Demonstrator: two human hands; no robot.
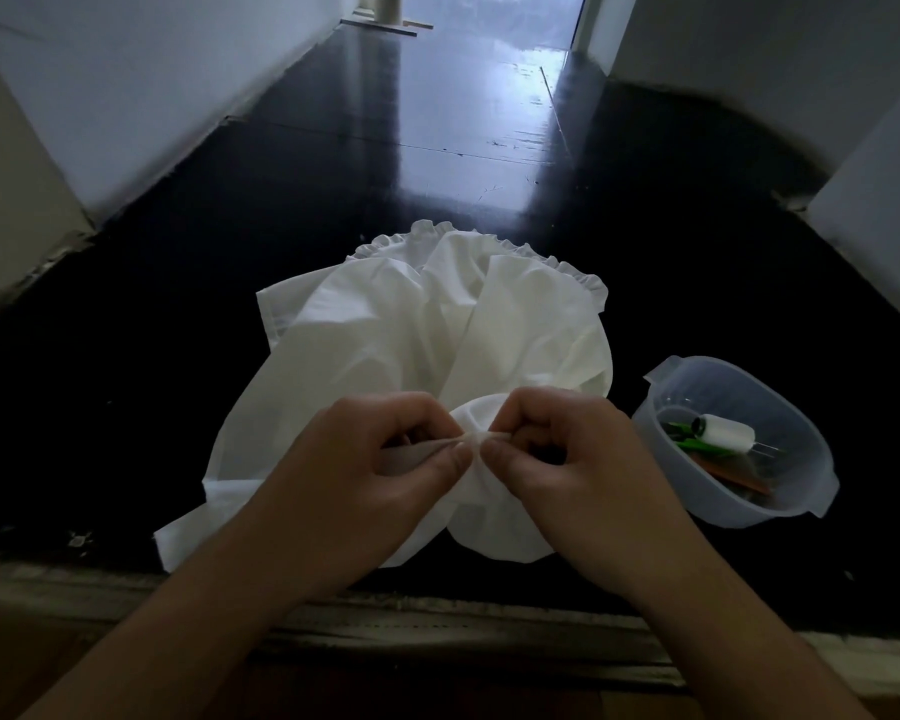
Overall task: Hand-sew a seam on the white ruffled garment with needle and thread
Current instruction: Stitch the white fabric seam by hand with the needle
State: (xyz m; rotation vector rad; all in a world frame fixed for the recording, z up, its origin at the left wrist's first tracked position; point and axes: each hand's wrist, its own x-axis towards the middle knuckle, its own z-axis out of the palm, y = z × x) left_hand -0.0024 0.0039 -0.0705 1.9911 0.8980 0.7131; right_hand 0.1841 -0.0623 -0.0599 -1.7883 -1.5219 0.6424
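The white ruffled garment [411, 324] lies crumpled on a dark glossy surface, its frilled edge at the far side. My left hand [385, 459] and my right hand [557, 449] meet at the garment's near part, each pinching a small fold of the white fabric between thumb and fingers. The two pinches sit almost touching, with the cloth bunched up between them. No needle or thread is visible in either hand; if one is there, it is too small or hidden by the fingers.
A translucent plastic bowl [806, 491] stands to the right of the garment, holding a white thread spool [726, 433], green items and an orange item. White walls flank the dark surface [126, 356] on both sides. A pale ledge runs along the near edge.
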